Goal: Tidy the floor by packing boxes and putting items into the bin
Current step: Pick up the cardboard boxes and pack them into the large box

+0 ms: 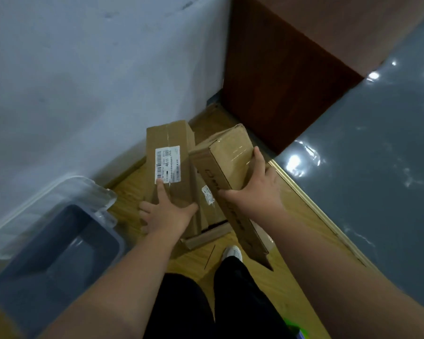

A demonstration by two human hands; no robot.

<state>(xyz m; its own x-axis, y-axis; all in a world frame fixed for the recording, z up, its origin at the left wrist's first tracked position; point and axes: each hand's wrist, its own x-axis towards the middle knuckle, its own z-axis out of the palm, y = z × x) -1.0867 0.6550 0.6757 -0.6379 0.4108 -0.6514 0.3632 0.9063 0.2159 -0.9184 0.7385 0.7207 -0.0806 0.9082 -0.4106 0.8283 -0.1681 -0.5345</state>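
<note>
Head view, looking down at a corner of the wooden floor [289, 192]. The left hand [164, 212] grips the near end of a tan cardboard box with a white shipping label [174, 138]: the forefinger lies straight along the top face, touching the label, while thumb and outer fingers clasp the two side edges. The right hand [255, 189] grips a long, narrow tan cardboard box sealed with clear tape [230, 155], fingers wrapped over its right edge and thumb across its near-left face. This box is tilted, its far end overlapping the labelled box. Both lie near the white wall [83, 81], above flattened cardboard [206, 237]. A clear plastic storage bin [101, 199] stands open at near left.

Handling, as judged: both boxes look stiff and light enough for one hand each. The taped faces may be slippery, so hold across the edges. The long box would pivot if held far from its middle.
</note>
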